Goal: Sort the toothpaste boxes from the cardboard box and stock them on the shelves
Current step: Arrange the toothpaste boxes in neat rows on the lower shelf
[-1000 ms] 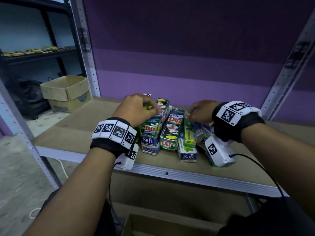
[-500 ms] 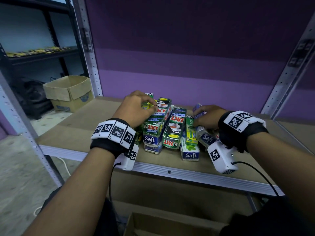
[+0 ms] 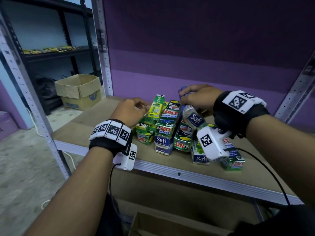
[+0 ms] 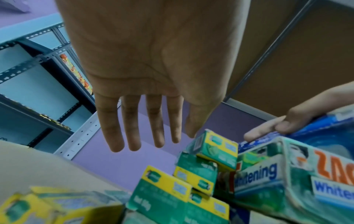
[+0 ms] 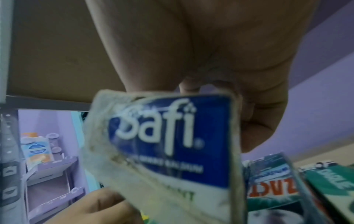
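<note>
The step in hand appears to be pulling one brand out of the mixed heap so that like can be stocked with like. The right hand (image 3: 198,97) grips a worn blue-and-white Safi toothpaste carton (image 3: 193,116) from above, fingers curled over its far end and thumb on the opposite side; in the right wrist view the carton (image 5: 168,136) hangs tilted under the palm, its near end raised off the pile. To do this well, the lift should go straight up and clear before any sideways travel, since the carton's lower end sits just beside a leaning green Zact whitening carton (image 3: 169,120), which could slide if brushed. The left hand (image 3: 131,111) holds nothing: in the left wrist view its fingers (image 4: 132,128) are straight and slightly spread, above the small green-and-yellow cartons (image 4: 164,195) at the left of the heap; whether they touch any carton cannot be told. That hand would serve best steadying the leaning stack. All the toothpaste cartons lie between and under the two hands on the brown board shelf (image 3: 85,126); further Safi cartons remain low in the pile (image 3: 162,141), nearer the shelf's front edge than the right hand.
</note>
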